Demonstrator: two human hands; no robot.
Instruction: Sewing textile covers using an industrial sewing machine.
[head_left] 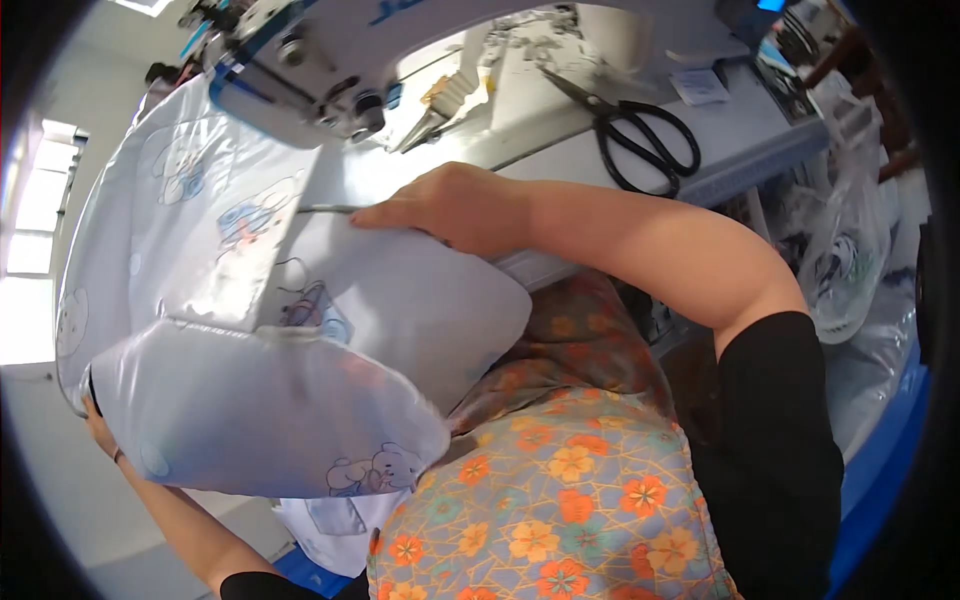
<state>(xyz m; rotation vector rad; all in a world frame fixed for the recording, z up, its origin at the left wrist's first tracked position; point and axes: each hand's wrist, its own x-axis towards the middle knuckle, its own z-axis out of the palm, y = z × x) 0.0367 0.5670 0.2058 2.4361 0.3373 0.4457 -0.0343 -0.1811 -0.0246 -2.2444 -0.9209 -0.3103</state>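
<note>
A large piece of shiny white cloth (270,405) printed with cartoon bears spreads across the left half of the view, folded over itself. A thin grey edging runs along part of its border. My right hand (465,208) is closed on the cloth's upper edge, its fingers pointing left along the edging. At the far left my left hand (98,425) grips the cloth's outer edge; most of its fingers are hidden behind the fabric. Just above the cloth stands a white sewing machine (480,50), its needle area left of my right hand.
Black-handled scissors (645,140) lie on the machine table (735,145), right of the machine's opening. Scraps (540,45) and a small pale label (700,87) lie behind. A clear plastic bag (848,230) hangs at the right. A flowered apron (560,490) covers my lap.
</note>
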